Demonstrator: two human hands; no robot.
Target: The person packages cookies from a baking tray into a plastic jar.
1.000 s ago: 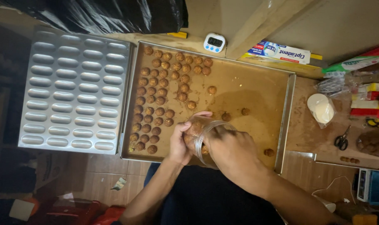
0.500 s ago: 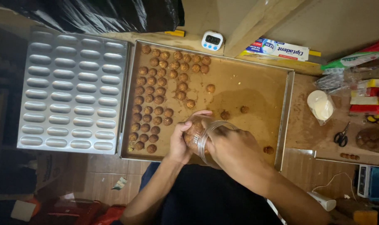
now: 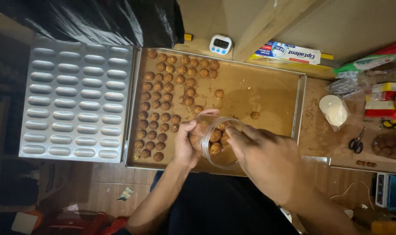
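Observation:
My left hand point(image 3: 188, 143) grips a clear plastic jar point(image 3: 217, 140) tilted on its side over the near edge of a brown-lined metal baking tray point(image 3: 267, 93). Several small round brown cookies lie inside the jar. My right hand point(image 3: 263, 159) is at the jar's open mouth, fingers reaching in; whether it holds a cookie is hidden. Rows of round brown cookies point(image 3: 165, 98) cover the tray's left part, and two loose cookies point(image 3: 219, 93) sit further right.
An empty silver mould tray point(image 3: 76, 100) with oval wells lies to the left. A white digital timer point(image 3: 220, 44) and a cardboard box point(image 3: 289, 52) sit behind. To the right are white lids point(image 3: 333, 109), scissors point(image 3: 357, 142), packets and a scale point(image 3: 392, 191).
Both hands and the jar stay nearly in place; the jar has turned slightly and my right fingers have shifted at its mouth.

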